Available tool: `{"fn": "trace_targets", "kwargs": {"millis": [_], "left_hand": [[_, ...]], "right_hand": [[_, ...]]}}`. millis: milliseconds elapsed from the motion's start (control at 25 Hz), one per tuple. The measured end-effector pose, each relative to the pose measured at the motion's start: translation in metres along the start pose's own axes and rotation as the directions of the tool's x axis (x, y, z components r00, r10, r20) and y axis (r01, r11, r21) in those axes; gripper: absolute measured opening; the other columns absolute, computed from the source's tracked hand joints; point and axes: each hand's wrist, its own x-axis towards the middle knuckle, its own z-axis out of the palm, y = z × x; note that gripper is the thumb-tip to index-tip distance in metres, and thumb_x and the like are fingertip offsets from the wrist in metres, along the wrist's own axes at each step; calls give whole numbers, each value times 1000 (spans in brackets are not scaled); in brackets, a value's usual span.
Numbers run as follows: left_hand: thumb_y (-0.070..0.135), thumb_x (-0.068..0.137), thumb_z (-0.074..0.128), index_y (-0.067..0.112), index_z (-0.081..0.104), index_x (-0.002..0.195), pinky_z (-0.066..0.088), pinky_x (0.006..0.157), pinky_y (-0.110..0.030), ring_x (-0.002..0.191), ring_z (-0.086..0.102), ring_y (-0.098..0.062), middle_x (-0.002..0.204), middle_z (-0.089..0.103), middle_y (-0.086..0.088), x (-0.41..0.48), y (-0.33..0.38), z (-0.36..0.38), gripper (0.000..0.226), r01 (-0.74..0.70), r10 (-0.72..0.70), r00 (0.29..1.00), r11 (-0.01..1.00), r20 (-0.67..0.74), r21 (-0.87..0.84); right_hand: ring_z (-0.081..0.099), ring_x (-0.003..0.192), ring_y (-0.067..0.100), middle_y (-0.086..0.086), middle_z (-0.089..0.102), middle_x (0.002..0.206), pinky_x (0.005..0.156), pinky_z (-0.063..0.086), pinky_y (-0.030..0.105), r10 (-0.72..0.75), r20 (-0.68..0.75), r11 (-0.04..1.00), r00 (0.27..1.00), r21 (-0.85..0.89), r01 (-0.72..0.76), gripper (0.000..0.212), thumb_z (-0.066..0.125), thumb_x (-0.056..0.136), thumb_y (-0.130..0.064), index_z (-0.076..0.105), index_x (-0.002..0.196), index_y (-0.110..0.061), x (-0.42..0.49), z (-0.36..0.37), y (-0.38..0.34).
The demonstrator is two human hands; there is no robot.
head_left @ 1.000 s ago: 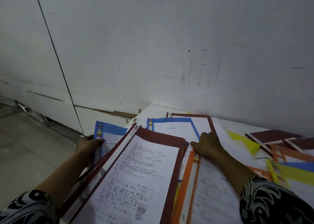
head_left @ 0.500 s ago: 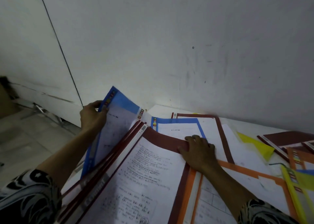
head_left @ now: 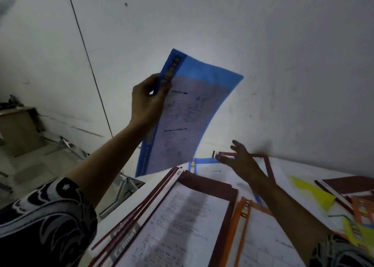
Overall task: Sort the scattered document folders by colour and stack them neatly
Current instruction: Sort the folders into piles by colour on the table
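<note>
My left hand (head_left: pixel 146 100) is shut on the spine edge of a blue folder (head_left: pixel 188 112) with a printed sheet inside, held up in the air in front of the wall. My right hand (head_left: pixel 240 161) hovers with fingers spread just above a second blue folder (head_left: pixel 204 161) lying flat at the back of the table. A stack of maroon folders (head_left: pixel 206 187) lies in the near foreground. An orange folder (head_left: pixel 240 222) sits to its right, under my right forearm.
Yellow (head_left: pixel 311 193), maroon (head_left: pixel 348 183) and orange (head_left: pixel 362 210) folders lie scattered at the right of the white table (head_left: pixel 323 169). A grey wall stands right behind the table. Left of the table are bare floor, a metal frame (head_left: pixel 125 187) and a cardboard box (head_left: pixel 18 129).
My left hand has raised the blue folder from beside the maroon stack high into the air. My right hand has come off the folders and its fingers have spread.
</note>
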Motion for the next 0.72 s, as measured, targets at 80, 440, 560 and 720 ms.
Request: {"fn": "trace_targets", "kwargs": {"millis": [80, 440, 560, 720], "left_hand": [[22, 96, 60, 23, 63, 114, 58, 75, -23, 92, 70, -8, 103, 71, 6, 0, 26, 13, 18, 103, -90, 993, 970, 70, -221], [18, 99, 54, 3, 59, 117, 55, 73, -33, 86, 66, -20, 118, 65, -17, -82, -37, 114, 24, 798, -683, 602, 540, 414, -269], [16, 88, 70, 1, 55, 130, 50, 76, -32, 93, 62, -22, 120, 63, -20, -122, -90, 126, 47, 707, -784, 527, 619, 328, 343], [38, 84, 71, 6, 51, 124, 47, 85, -30, 108, 58, -25, 120, 61, -13, -145, -96, 149, 55, 449, -819, 507, 516, 267, 730]], "right_hand": [[52, 129, 27, 4, 50, 146, 104, 46, 45, -98, 50, 968, 994, 236, 83, 94, 85, 66, -45, 39, 145, -20, -9, -26, -21], [68, 84, 27, 14, 71, 106, 82, 55, 45, 109, -334, 993, 936, 88, -84, 28, 66, 89, -12, 66, 115, -1, -104, -174, 32], [65, 77, 23, 13, 70, 99, 63, 49, 33, 206, -368, 978, 907, 73, -193, 28, 69, 88, -12, 66, 113, 0, -128, -195, 71], [62, 82, 16, 12, 66, 113, 56, 47, 25, 259, -360, 965, 896, 145, -220, 51, 76, 83, -18, 56, 129, -8, -129, -192, 107]]}}
